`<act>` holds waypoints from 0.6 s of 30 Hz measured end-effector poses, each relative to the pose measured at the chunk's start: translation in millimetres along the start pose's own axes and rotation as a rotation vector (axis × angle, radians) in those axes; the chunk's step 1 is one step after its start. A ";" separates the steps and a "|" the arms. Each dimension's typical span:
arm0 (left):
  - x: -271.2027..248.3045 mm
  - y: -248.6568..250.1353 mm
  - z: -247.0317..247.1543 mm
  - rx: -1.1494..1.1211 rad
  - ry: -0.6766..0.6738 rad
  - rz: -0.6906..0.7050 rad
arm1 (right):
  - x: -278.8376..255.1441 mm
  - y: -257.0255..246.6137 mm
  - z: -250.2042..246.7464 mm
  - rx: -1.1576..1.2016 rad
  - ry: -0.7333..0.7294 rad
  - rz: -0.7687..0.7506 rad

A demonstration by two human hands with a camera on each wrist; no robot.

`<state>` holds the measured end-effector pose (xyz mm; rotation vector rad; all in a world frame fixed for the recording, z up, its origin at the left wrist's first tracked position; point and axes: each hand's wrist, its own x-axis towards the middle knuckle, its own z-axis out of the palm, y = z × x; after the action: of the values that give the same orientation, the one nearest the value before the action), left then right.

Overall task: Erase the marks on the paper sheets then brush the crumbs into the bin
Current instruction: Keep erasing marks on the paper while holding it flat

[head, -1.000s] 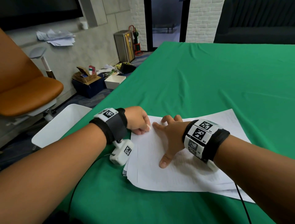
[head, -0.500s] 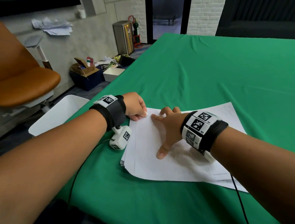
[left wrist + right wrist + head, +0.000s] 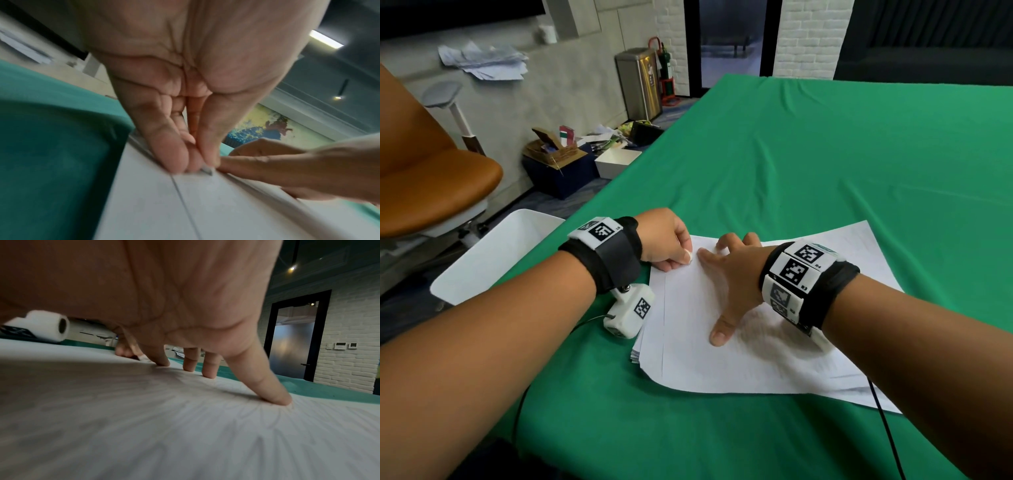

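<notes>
A stack of white paper sheets (image 3: pixel 756 356) lies on the green table. My left hand (image 3: pixel 671 250) pinches a small white eraser (image 3: pixel 690 256) and presses it on the top sheet's far left corner; the eraser's tip (image 3: pixel 206 170) shows under my fingertips beside a thin pencil line (image 3: pixel 185 203). My right hand (image 3: pixel 732 284) lies spread flat on the sheet, fingertips (image 3: pixel 275 399) pressing the paper (image 3: pixel 185 426), index finger just beside the eraser. A white bin (image 3: pixel 493 253) stands on the floor beside the table's left edge.
An orange chair (image 3: pixel 431 185) stands left of the bin. Boxes and clutter (image 3: pixel 571 161) sit on the floor by the wall, with a steel trash can (image 3: pixel 640 85) further back. The green table (image 3: pixel 825 154) stretches far ahead and to the right.
The eraser in my left hand has shifted slightly back and forth at the sheet's corner. My right hand has stayed flat on the paper.
</notes>
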<state>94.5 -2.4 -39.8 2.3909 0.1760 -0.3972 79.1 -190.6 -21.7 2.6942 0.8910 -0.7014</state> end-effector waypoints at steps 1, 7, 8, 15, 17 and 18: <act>-4.7 -0.3 0.2 0.015 -0.061 0.009 | 0.3 -0.1 0.1 0.003 0.004 -0.002; 1.8 1.7 -3.2 -0.046 -0.034 -0.053 | 0.6 0.7 1.9 0.007 0.014 -0.010; 5.1 3.4 -3.9 -0.055 0.009 -0.070 | 0.7 0.2 2.1 0.008 0.020 -0.011; 6.6 8.3 1.1 -0.032 0.094 -0.045 | 1.1 0.5 2.0 0.012 0.025 -0.001; -1.3 4.0 2.4 -0.028 -0.012 -0.026 | 1.8 0.3 2.0 0.016 0.024 0.002; -4.7 2.6 2.7 -0.027 -0.066 -0.020 | 2.3 0.3 2.2 0.017 0.025 0.002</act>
<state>90.1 -6.1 -38.5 2.3473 0.1737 -0.4798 80.0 -190.4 -24.7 2.7239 0.8928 -0.6788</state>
